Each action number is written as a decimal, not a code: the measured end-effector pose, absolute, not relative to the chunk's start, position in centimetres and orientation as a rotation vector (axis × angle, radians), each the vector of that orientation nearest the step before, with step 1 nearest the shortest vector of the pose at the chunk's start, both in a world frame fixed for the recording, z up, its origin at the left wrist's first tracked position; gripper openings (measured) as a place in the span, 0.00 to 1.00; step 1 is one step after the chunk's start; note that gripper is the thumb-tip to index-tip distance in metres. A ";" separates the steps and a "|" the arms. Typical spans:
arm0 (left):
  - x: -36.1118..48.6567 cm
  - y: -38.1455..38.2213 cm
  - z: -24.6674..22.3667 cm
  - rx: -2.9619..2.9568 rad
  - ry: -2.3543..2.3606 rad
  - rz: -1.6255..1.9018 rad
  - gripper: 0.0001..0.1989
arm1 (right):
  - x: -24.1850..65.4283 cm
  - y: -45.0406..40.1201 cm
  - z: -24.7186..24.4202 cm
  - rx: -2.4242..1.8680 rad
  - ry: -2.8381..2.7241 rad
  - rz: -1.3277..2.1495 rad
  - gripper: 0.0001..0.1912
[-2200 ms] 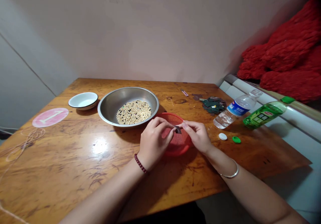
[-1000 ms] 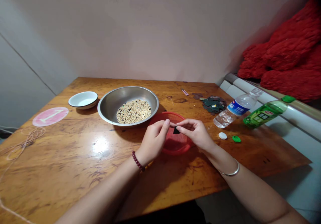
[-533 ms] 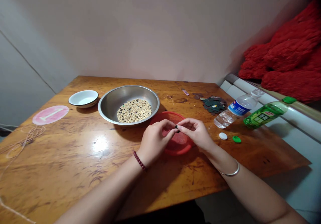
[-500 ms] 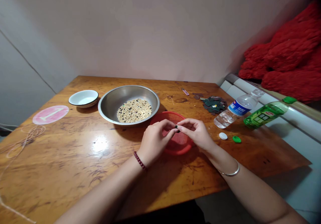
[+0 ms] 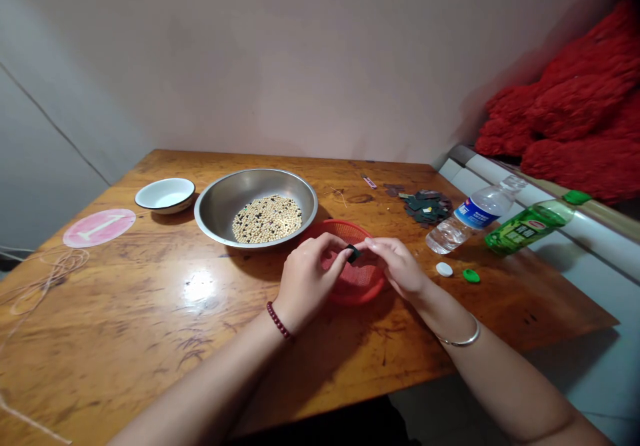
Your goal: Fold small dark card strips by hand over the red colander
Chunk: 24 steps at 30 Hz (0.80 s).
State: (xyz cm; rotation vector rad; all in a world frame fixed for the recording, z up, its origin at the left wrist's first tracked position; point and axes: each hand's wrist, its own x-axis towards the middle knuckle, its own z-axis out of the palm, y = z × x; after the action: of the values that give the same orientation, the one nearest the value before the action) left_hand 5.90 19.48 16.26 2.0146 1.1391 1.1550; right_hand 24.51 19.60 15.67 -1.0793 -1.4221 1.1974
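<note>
Left hand (image 5: 309,278) pinches dark piece (image 5: 354,255) above red basket (image 5: 357,283)

Piece is near centre of frame, clamped between left thumb and fingertips. Right hand (image 5: 404,269) is just beside it, fingers bent; cannot tell whether they grip it.

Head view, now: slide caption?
Left hand pinches a small dark piece over a red basket, right hand alongside.

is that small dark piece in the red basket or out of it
Out: the left hand pinches the dark piece above the red mesh basket; whether the right hand touches it, I cannot tell.
</note>
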 end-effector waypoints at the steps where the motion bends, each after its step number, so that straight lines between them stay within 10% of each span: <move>1: 5.9 19.5 16.3 2.014 1.133 1.161 0.06 | 24.6 19.6 15.7 -1.078 -1.421 1.225 0.18; 24: 6.1 19.3 16.2 2.093 0.963 1.253 0.10 | 24.3 19.7 15.4 -1.043 -1.183 1.297 0.13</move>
State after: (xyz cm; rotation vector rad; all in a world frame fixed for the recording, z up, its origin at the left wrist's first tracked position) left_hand 6.11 19.31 16.17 2.0929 0.9635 1.2529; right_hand 24.32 19.73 15.40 -1.0429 -1.1829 1.2971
